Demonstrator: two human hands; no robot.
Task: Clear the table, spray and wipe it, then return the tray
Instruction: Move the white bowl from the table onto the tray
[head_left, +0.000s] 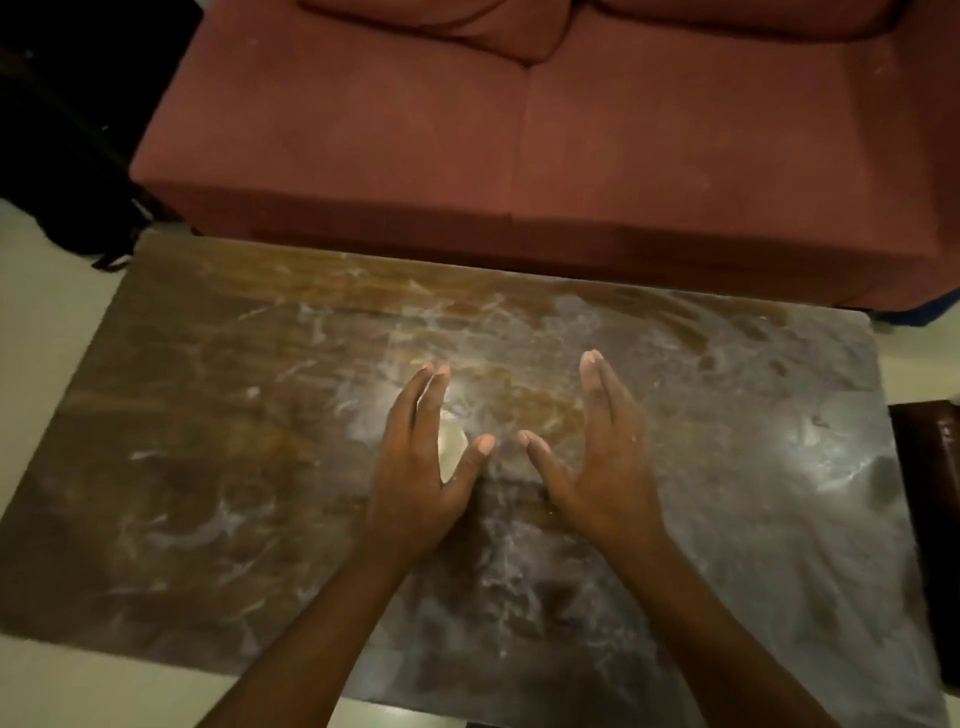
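Note:
A dark brown wooden table (208, 467) with whitish smears and streaks fills the lower view. Both my hands hover over its middle, fingers straight and together, thumbs spread toward each other. My left hand (421, 467) is left of centre. A small pale patch (451, 449) shows between its thumb and fingers; I cannot tell whether it is a thing or a mark on the table. My right hand (605, 452) is about a hand's width to the right and holds nothing. No tray, spray bottle or cloth is in view.
A red sofa (519, 145) stands right behind the table's far edge. A black bag (67, 156) lies on the floor at the far left. A dark brown object (930, 467) sits off the table's right edge. Pale floor (36, 322) borders the table's left side.

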